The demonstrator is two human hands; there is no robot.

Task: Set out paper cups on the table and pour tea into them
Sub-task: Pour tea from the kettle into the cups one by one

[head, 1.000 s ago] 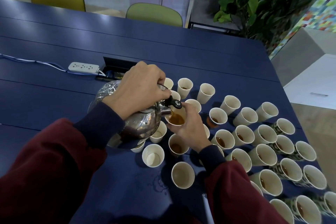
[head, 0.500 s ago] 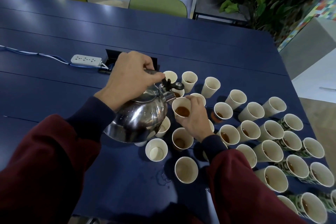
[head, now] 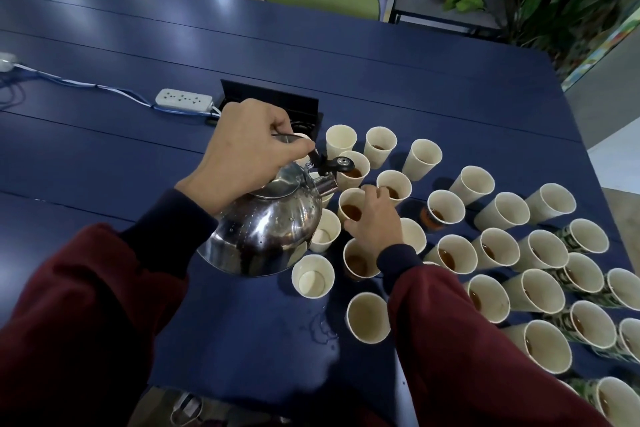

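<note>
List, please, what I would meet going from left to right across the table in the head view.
White power strip → steel kettle → cup of tea at the kettle's spout → dark-based cup → farthest green-patterned cup.

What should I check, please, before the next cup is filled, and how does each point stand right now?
1. Grip: the left hand is curled round the handle of the kettle: ok.
2. No stream shows at the spout: ok.
3. The held cup in the right hand contains tea: ok.
4. An empty cup stands beside the kettle: ok.
5. Dry table: not ok, droplets lie near the front cups.
6. Tea remaining inside the kettle: cannot tell.
</note>
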